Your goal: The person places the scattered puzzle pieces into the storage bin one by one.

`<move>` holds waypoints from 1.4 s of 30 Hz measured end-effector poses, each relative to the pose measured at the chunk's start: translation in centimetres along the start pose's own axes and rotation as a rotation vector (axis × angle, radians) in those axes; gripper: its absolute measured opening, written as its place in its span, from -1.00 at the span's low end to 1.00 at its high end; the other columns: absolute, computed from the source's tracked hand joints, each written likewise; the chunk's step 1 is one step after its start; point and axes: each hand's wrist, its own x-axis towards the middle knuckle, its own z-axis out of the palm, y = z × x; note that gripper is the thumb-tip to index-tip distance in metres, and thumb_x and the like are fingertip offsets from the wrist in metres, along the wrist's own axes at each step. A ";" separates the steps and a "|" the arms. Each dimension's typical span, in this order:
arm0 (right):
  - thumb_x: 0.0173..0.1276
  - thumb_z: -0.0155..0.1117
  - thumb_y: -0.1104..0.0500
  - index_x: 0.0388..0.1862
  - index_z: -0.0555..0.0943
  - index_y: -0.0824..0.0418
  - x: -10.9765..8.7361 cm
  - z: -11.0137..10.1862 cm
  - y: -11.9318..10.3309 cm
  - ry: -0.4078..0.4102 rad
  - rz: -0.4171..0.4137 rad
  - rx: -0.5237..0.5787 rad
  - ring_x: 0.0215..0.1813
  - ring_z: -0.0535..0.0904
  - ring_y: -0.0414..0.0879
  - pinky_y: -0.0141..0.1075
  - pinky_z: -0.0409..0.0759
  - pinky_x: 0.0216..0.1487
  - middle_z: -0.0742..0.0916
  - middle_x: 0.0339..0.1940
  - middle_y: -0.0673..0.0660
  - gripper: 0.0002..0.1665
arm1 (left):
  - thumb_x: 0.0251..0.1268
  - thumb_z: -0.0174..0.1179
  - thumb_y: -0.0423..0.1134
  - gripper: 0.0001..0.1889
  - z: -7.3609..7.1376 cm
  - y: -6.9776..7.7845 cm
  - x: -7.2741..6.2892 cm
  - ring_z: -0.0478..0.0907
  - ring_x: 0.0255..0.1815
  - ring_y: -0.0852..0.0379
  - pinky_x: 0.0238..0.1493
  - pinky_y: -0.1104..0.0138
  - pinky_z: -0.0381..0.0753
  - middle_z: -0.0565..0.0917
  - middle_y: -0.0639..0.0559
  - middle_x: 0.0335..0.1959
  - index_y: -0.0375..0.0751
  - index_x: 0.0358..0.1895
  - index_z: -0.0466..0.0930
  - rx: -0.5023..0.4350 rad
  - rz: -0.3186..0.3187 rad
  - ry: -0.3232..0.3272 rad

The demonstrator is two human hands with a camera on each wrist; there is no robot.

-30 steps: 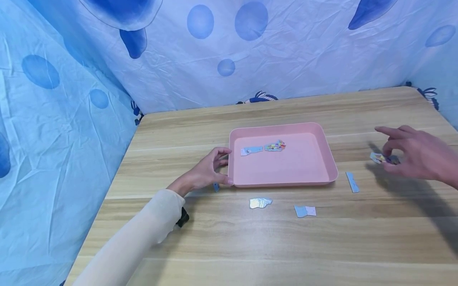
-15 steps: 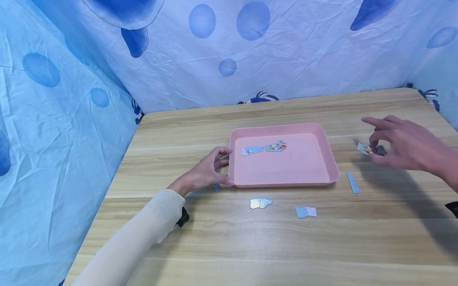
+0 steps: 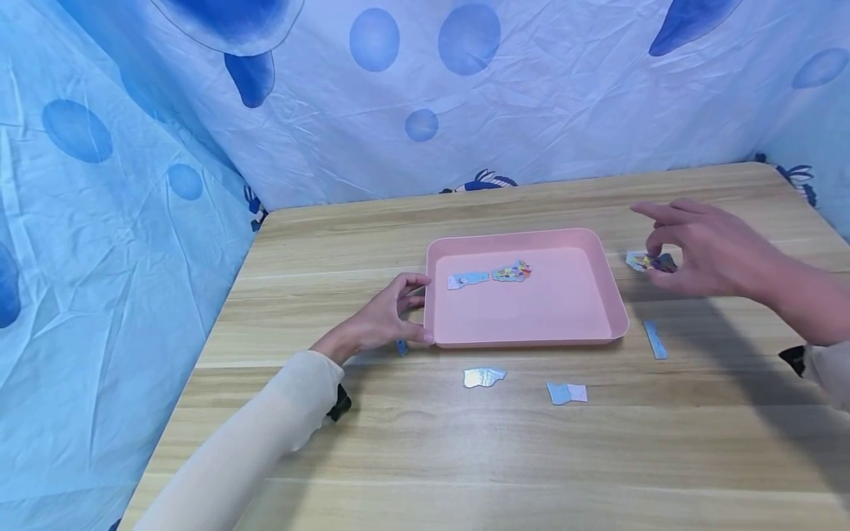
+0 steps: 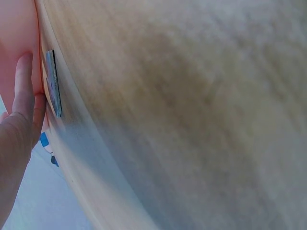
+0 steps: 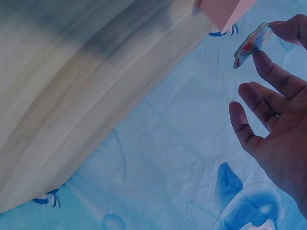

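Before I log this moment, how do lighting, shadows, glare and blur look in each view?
Head: bright; a long shadow runs below the right hand across the pale wood-grain tabletop, and glare catches the wavy-edged pale-blue flat piece in front of the shallow pink rectangular tray. Left wrist: the tabletop looks soft and shadowed. Right wrist: dimmer, bluish, with a dark shadow on the tabletop.

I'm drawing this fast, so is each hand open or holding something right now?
Left hand: open, touching the side of the pink tray.
Right hand: closed, pinching a colorful puzzle piece.
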 end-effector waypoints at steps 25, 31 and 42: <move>-0.04 0.41 0.12 -0.59 0.58 0.02 6.2 1.0 -2.8 -0.123 0.004 0.056 -0.08 0.46 -0.01 -0.17 0.41 -0.36 0.49 0.33 0.23 -0.87 | -0.11 0.52 -0.38 -0.07 -0.2 0.0 0.1 0.25 0.41 0.08 0.40 0.24 0.30 0.25 0.00 0.40 -0.06 0.36 0.13 0.009 -0.016 -0.003; -0.01 0.39 0.13 -0.58 0.61 0.05 7.7 1.2 -3.2 -0.152 0.006 0.068 0.03 0.45 0.06 -0.11 0.47 -0.28 0.47 0.34 0.27 -0.89 | -0.11 0.52 -0.39 -0.06 -0.2 0.0 0.0 0.24 0.41 0.07 0.41 0.23 0.28 0.24 0.01 0.41 -0.06 0.37 0.13 0.005 -0.017 -0.004; -0.01 0.34 0.14 -0.56 0.64 0.14 10.0 2.2 -3.9 -0.201 -0.018 0.076 0.08 0.44 0.13 -0.06 0.48 -0.22 0.46 0.34 0.33 -0.91 | -0.10 0.51 -0.40 -0.05 -0.2 0.0 0.2 0.23 0.42 0.08 0.42 0.23 0.26 0.24 0.04 0.41 -0.05 0.38 0.11 0.007 -0.029 -0.003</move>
